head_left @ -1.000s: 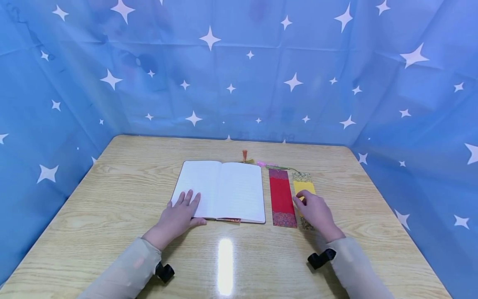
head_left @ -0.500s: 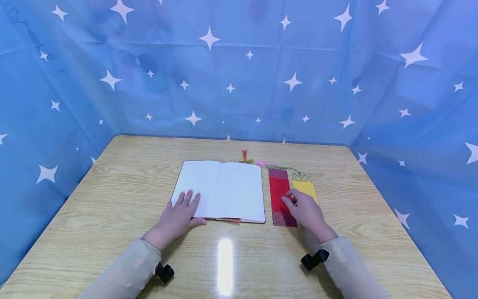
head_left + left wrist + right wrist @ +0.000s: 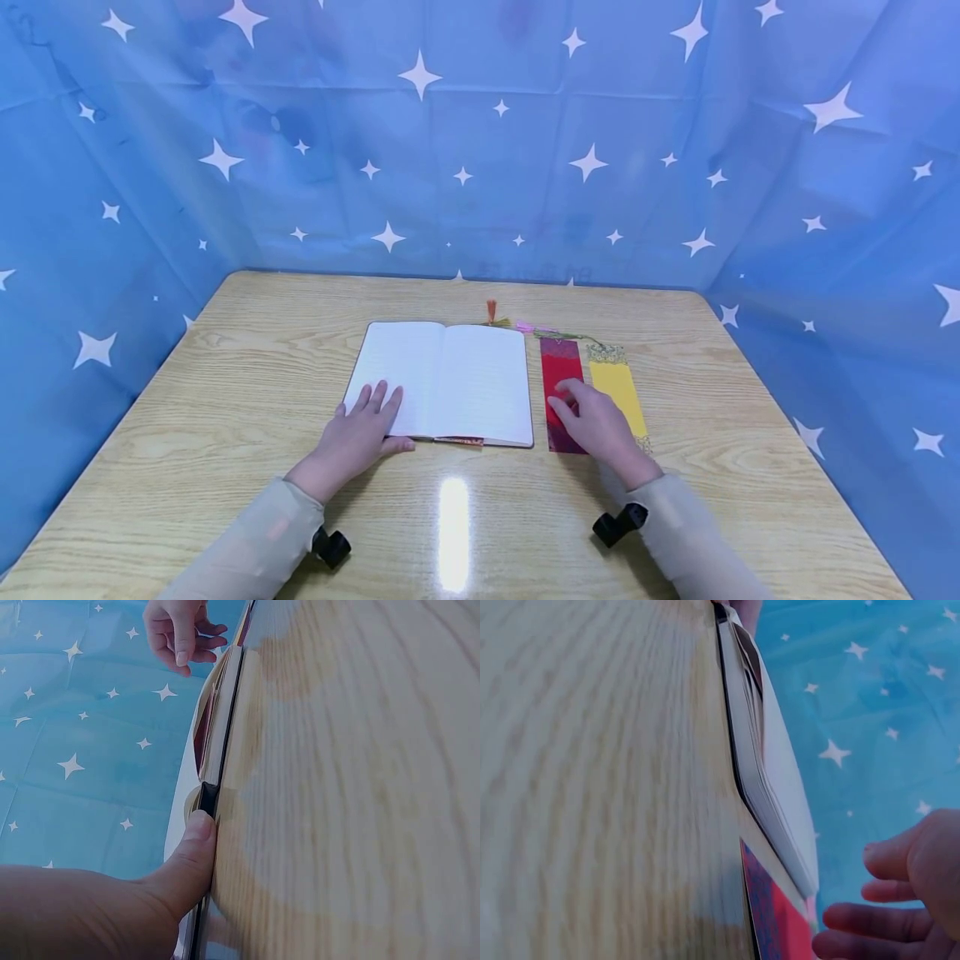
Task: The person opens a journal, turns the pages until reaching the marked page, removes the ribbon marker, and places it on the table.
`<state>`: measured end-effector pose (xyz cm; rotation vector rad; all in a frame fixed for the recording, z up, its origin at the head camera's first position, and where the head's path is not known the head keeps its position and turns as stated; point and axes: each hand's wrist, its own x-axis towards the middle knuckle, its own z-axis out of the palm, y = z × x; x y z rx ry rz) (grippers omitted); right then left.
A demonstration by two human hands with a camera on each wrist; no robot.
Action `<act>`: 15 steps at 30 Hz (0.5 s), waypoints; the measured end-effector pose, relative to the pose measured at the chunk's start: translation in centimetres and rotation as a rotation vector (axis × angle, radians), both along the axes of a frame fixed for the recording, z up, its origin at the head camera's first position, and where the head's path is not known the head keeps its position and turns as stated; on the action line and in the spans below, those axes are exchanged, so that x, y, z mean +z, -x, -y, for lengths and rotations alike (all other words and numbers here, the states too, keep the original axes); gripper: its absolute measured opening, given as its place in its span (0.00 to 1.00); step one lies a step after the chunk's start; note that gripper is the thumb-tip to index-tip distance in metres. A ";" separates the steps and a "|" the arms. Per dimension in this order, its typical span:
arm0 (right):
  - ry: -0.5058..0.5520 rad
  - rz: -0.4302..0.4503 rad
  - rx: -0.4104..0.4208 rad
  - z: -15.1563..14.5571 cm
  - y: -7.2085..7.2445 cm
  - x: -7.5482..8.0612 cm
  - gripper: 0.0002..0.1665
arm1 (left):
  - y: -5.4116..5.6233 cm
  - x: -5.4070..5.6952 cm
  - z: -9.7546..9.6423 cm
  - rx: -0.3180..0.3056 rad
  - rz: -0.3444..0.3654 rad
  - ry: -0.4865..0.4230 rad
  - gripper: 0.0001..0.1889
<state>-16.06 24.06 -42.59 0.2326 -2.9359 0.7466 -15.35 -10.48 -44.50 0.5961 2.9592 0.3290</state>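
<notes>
An open notebook with blank-looking white pages lies on the table. My left hand rests on its left page, fingers spread, with the thumb at the book's near edge in the left wrist view. To the right of the book lies a red bookmark with patterned ends. Over its lower half is my right hand, fingers loosely bent and holding nothing; the right wrist view shows a gap between thumb and fingers. A yellow bookmark lies just right of the red one, its lower part overlapped by the right hand.
A patterned red strip sticks out between the pages at the near edge. An orange tassel and a pink tassel lie beyond the book. A starry blue curtain surrounds the wooden table.
My right hand has moved left from over the yellow bookmark to over the red one, uncovering more of the yellow. My left hand has stayed on the page.
</notes>
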 end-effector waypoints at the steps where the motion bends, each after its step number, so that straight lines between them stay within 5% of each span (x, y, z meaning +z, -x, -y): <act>1: -0.001 -0.002 0.007 0.2 0.0 0.0 0.18 | 0.0 0.0 0.0 0.000 0.000 0.000 0.44; 15: -0.051 0.033 0.137 1.9 -0.3 -0.5 0.32 | 0.1 -0.1 0.1 -0.008 -0.015 -0.001 0.44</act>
